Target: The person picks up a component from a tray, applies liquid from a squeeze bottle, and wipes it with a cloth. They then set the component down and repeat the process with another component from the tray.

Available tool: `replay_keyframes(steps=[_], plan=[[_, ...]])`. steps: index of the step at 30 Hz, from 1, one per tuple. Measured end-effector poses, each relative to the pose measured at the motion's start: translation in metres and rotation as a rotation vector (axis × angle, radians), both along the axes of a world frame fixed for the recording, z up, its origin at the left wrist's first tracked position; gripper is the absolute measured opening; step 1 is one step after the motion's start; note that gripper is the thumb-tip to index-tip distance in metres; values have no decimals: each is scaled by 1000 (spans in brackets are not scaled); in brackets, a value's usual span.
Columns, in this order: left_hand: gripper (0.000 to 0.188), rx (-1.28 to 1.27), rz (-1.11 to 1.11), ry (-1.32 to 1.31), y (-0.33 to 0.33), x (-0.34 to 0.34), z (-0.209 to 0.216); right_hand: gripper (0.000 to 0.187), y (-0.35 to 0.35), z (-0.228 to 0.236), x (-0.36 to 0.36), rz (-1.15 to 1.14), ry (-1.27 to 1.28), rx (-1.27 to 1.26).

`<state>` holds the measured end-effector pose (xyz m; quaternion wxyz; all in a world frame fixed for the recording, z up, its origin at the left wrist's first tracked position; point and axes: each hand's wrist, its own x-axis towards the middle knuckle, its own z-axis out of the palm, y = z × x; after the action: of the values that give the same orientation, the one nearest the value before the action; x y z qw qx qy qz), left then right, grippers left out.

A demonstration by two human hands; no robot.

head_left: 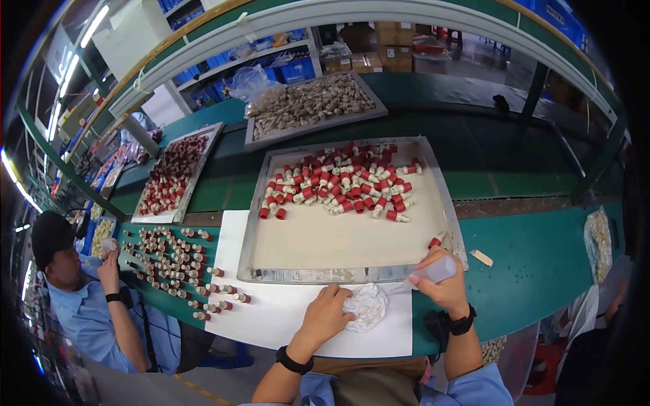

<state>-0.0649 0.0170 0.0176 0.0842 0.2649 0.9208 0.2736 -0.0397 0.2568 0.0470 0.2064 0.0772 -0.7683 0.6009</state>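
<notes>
My left hand (326,315) is closed on the edge of a crumpled white cloth (367,308), over a white sheet (271,304) on the green bench. My right hand (447,289) grips a translucent squeeze bottle (437,271), tilted so its narrow tip points left toward the cloth. Just beyond that hand, one red-and-cream cylindrical part (437,240) lies by the right rim of a shallow tray (318,275). Many more red-capped cream parts (345,179) are heaped in the tray's far half.
Rows of similar parts (169,260) stand upright on the bench at left, beside a seated co-worker (91,304). Two more filled trays (315,105) (177,172) lie farther back. At right are a small pale block (481,258) and a plastic bag of parts (598,247).
</notes>
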Motion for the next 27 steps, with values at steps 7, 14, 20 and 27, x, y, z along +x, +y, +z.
replay_keyframes(steps=[7, 14, 20, 27], plan=[[38, 0, 5, -8, 1, 4, 3, 19, -12, 3, 4, 115, -69, 91], [39, -6, 2, 11, 0, 5, 2, 18, 27, -1, 9, -36, 64, -250], [40, 54, 33, 84, -1, 11, 13, 18, 27, 3, 3, -81, -2, -281], [36, 252, 215, 266, -32, 28, 24, 18, 27, 4, 2, -51, -61, -531]])
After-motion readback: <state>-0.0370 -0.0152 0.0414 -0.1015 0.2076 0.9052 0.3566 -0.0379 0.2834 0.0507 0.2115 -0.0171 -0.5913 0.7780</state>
